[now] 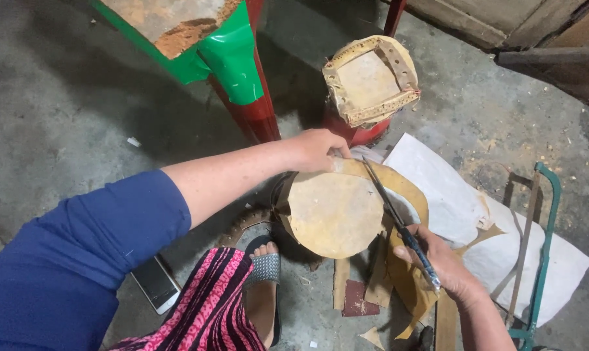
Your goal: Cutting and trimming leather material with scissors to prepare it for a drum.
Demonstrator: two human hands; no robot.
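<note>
Left hand [317,148] presses the far rim of one round tan disc [333,213] mid-floor; right hand [440,263] grips one long blade [398,224] along its right edge; one white sheet [502,240] lies right.

You work in dim, soft light from above; the floor [67,110] darkens toward the upper left corner, shadow pools under the green-taped stool [232,58], and focus stays fairly sharp.

The round disc [334,213] looks like matt tan leather or hide. The knife blade [380,188] is dull metal. The floor [67,110] is rough grey concrete.
</note>
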